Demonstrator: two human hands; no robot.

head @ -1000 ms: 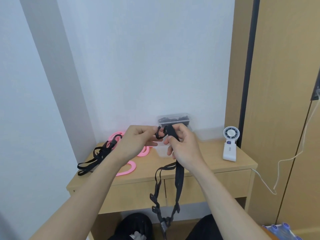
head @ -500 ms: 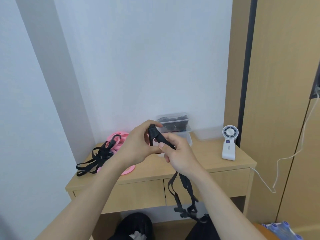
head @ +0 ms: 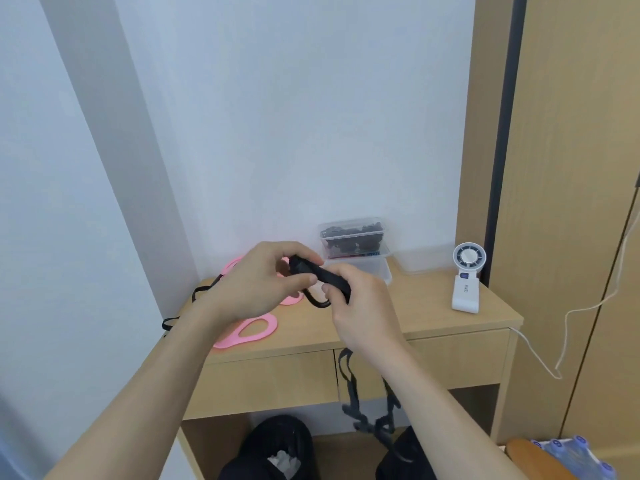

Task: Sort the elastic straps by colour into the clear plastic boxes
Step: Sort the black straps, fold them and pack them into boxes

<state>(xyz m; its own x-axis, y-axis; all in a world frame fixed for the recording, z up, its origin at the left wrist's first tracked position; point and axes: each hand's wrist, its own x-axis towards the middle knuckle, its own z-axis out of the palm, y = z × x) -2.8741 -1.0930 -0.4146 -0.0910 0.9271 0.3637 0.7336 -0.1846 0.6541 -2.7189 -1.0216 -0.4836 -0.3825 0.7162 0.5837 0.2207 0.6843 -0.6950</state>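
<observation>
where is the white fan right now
In the head view the white fan stands at the right end of the desk, just right of a clear box against the wall.

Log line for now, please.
left hand: grips black strap | right hand: grips same strap, tail hanging past desk front | clear box: black straps inside | pink straps: on desk

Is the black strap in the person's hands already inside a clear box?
No: left hand and right hand both grip the black strap in front of the desk, its tail hanging down.
</observation>
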